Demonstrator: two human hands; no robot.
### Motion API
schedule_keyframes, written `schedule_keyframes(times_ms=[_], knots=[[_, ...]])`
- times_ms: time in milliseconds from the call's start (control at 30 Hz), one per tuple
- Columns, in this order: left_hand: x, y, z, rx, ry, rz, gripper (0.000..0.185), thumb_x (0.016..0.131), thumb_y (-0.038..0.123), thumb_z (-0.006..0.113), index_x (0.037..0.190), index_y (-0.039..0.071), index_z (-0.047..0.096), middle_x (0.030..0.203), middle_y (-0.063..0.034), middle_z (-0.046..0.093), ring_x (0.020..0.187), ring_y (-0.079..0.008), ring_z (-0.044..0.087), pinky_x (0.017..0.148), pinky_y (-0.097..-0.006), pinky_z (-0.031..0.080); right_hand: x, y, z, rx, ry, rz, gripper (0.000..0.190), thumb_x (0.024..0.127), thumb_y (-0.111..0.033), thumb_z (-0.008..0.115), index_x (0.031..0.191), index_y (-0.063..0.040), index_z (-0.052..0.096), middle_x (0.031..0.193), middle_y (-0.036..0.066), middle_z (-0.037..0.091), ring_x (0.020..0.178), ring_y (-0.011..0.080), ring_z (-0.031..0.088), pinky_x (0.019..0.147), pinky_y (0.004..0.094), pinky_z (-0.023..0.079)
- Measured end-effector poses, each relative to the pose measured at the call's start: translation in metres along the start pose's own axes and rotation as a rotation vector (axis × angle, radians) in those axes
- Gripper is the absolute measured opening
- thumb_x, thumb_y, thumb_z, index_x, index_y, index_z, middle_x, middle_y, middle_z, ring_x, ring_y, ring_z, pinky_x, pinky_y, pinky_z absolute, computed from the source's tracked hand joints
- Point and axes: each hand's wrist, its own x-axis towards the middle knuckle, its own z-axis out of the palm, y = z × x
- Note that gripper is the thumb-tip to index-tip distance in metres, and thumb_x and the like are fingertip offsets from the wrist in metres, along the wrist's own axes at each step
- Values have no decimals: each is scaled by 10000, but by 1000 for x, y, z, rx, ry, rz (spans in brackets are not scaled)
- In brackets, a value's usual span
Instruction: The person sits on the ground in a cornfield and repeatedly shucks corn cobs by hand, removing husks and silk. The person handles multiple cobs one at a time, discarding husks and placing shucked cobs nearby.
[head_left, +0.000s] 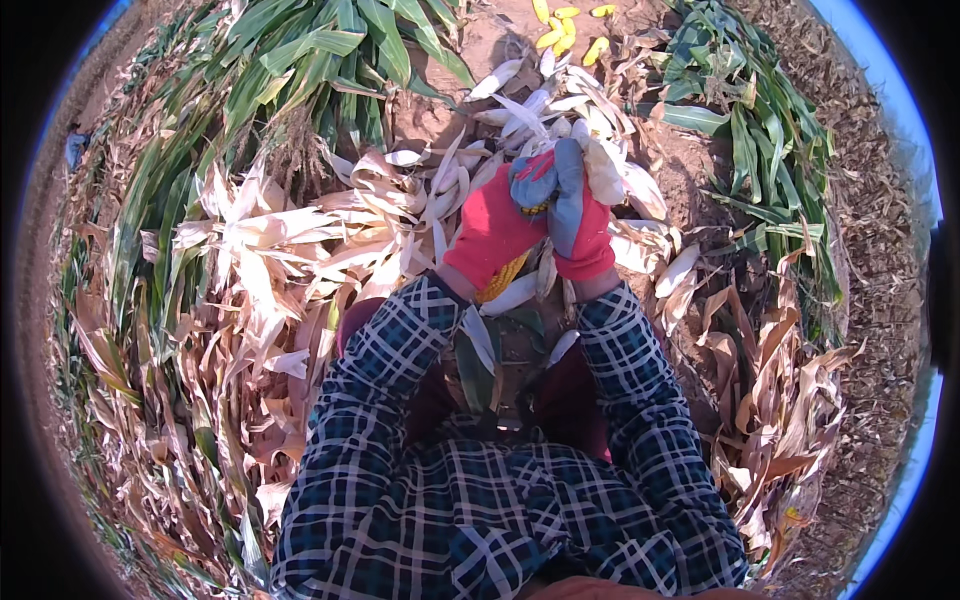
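Both my hands wear red work gloves with grey-blue coated palms and meet in front of me. My left hand (504, 217) closes around an ear of corn (534, 209), of which only a few yellow kernels show between the gloves. Pressed against it, my right hand (577, 214) is shut on pale corn husk (602, 174) that sticks out at its right side. Below my left wrist lies another ear with bare yellow kernels (504, 279), partly hidden by the glove. Unhusked ears and pale husks (525, 112) are heaped just beyond the gloves.
Several husked yellow ears (559, 34) lie on bare soil at the top. Green corn stalks (315, 60) are piled at upper left, more leaves (757, 142) at right. Dry husks (262, 232) and stalks surround my legs. A distant person (76, 146) is at far left.
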Motion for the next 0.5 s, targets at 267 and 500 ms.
schedule_keyframes(times_ms=[267,500], knots=[[-26,25,-13,-1325,-266,-322,429,899,239,651,1271,47,554,1141,-105,658,1030,-262,645,926,-343,499,-1,-46,14,1575,-290,248,539,1054,-441,329,587,-183,402,474,-31,322,392,108,300,455,268,304],[23,1,-68,-1004,198,-423,300,916,240,617,1108,10,603,976,-132,655,914,-272,656,852,-383,525,18,-47,-52,1266,26,86,438,1024,-420,426,674,-178,527,569,-60,461,489,89,439,585,289,370]])
